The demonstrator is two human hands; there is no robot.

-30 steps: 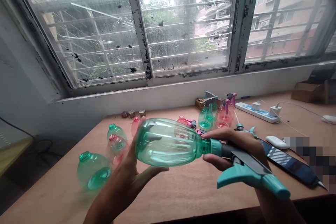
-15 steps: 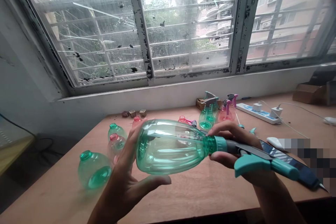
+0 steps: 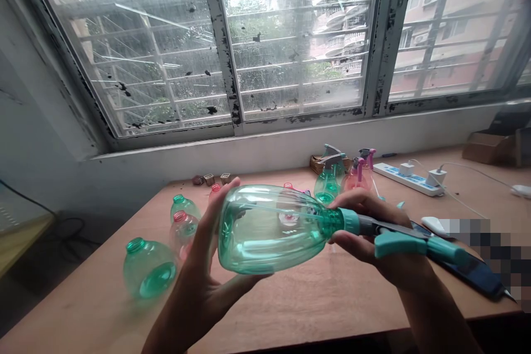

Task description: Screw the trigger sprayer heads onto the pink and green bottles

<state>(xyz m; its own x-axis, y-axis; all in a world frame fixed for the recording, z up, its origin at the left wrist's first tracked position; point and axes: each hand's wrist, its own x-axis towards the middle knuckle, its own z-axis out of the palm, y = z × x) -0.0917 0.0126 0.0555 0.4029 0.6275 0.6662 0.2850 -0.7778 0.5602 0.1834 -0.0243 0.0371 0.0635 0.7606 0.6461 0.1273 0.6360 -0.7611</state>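
Observation:
A clear green spray bottle [image 3: 269,232] lies sideways in the air above the table, its base to the left. My left hand [image 3: 203,271] cups the base end, thumb along the underside and fingers partly hidden behind. At the neck, my right hand [image 3: 373,232] grips near the teal collar [image 3: 350,222]. The grey and teal spray head [image 3: 415,238] points right, over my right palm and wrist. A thin tube shows inside the bottle.
At left stand open green bottles [image 3: 145,271] and a pink bottle [image 3: 182,232]. Farther back are green spray bottles [image 3: 327,182], pink spray bottles [image 3: 357,177], a power strip [image 3: 409,178] and small blocks [image 3: 208,179]. A dark phone-like object [image 3: 468,274] lies at right.
The bottle has shifted slightly right and turned a little about its length, its trigger and collar moving with it. Both hands still hold it.

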